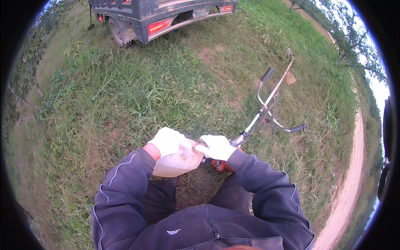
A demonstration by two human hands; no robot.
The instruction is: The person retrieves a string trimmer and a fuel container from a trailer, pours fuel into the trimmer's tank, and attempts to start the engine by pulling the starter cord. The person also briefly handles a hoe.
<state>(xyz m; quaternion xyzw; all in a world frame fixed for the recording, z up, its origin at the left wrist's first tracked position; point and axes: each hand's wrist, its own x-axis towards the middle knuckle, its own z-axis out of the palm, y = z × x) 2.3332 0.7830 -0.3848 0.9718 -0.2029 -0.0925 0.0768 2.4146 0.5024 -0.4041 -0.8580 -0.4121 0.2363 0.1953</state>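
Note:
Both my hands wear white gloves. My left hand (166, 141) grips the upper side of a pale, translucent plastic jug (178, 161) held in front of my knees. My right hand (216, 147) rests closed at the jug's top right corner, fingers pinched at its neck or cap. Just beyond and under my right hand lies a brush cutter (266, 108) on the grass: its orange engine part (223, 166) is mostly hidden by my right sleeve, its long shaft runs up and right to the cutting head, and a looped handlebar with black grips sticks out.
The rear of a dark small truck (158, 18) with red tail lights stands on the grass at the upper left. A dirt track (354, 166) curves along the right edge. Trees line both sides. Tall grass surrounds me.

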